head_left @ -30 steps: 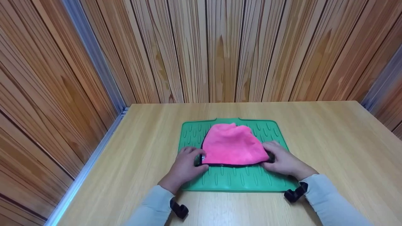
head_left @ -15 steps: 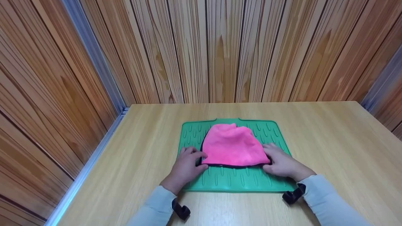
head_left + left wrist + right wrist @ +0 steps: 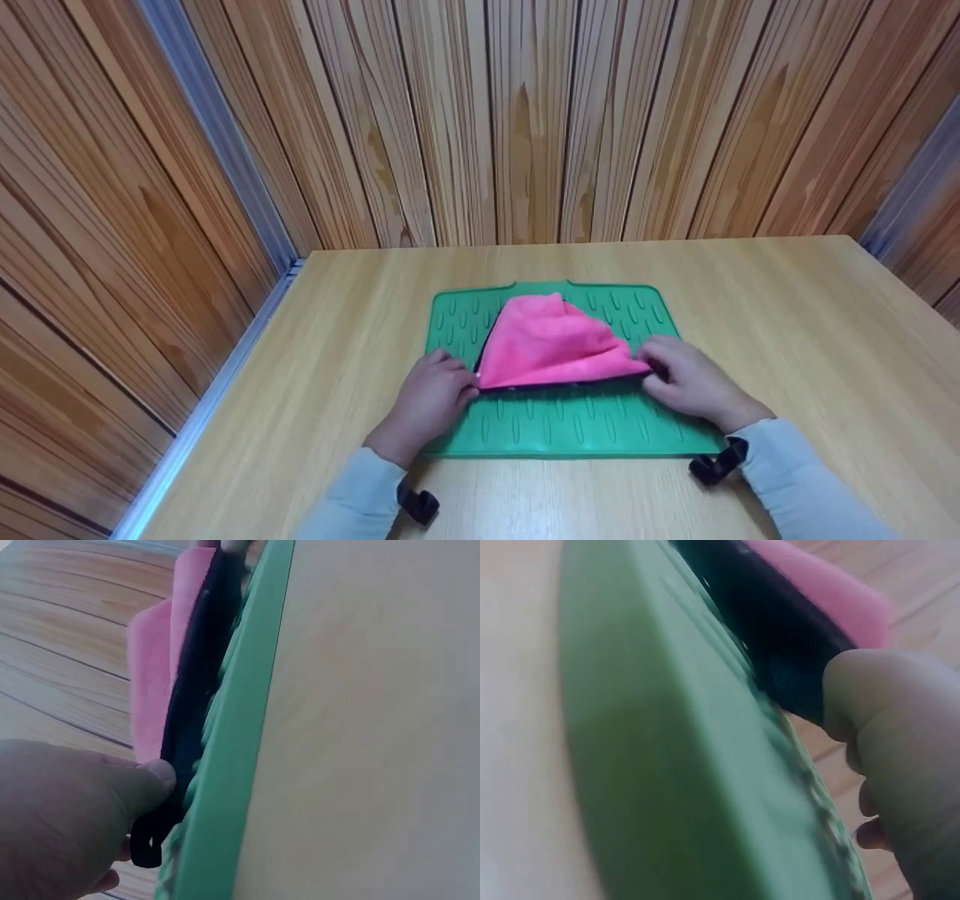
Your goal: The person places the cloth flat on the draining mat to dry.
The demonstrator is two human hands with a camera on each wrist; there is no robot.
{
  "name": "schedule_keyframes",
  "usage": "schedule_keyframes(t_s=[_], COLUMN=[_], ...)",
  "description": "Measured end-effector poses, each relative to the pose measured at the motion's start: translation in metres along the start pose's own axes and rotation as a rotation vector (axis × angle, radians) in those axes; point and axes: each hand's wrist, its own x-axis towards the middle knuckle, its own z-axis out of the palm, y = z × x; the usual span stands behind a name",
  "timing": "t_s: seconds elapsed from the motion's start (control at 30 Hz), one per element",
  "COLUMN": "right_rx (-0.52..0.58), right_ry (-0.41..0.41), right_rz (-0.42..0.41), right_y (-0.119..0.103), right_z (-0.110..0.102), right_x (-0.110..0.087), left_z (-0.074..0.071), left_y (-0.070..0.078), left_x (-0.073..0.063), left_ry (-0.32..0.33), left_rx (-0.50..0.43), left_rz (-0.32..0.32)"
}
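A soft pink cloth cap (image 3: 555, 341), dark along its front edge, lies on the green ridged mat (image 3: 540, 442). My left hand (image 3: 427, 401) pinches its left front corner between thumb and fingers. In the left wrist view, a small dark loop (image 3: 146, 849) sticks out below the thumb, at the end of the dark band (image 3: 196, 682). My right hand (image 3: 694, 382) grips the right front corner, drawn out to a point. The right wrist view shows the dark underside (image 3: 772, 637) raised at a slant over the mat. Folds run across the pink top.
The mat lies on a light wooden table (image 3: 300, 360). Wood-plank walls (image 3: 525, 120) stand behind and at the left, with a metal rail (image 3: 202, 427) along the table's left edge. Black camera mounts sit on both wrists, over pale blue sleeves (image 3: 356, 491).
My right hand has moved slightly right and taken hold of the cap's right corner, pulling it outward and up. The left hand has shifted left. The front edge is now straighter and the top more creased.
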Motion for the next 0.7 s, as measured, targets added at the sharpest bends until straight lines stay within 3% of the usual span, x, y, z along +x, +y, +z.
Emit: schedule_keyframes(t_s=[0.17, 0.47, 0.6, 0.7], right_rx=[-0.09, -0.02, 0.075, 0.193], right_ry=[0.058, 0.026, -0.033, -0.133], right_rz=[-0.015, 0.05, 0.066, 0.128], right_y=[0.005, 0.009, 0.009, 0.007], right_z=[-0.011, -0.014, -0.018, -0.026], right_x=[-0.01, -0.021, -0.021, -0.017], left_z=[-0.006, -0.007, -0.009, -0.009], left_y=[-0.002, 0.0, -0.003, -0.006], left_x=[-0.005, -0.009, -0.008, -0.005], left_ry=[-0.043, -0.082, -0.11, -0.125], left_rx=[0.023, 0.01, -0.084, -0.213], left_rz=[0.005, 0.001, -0.033, -0.111])
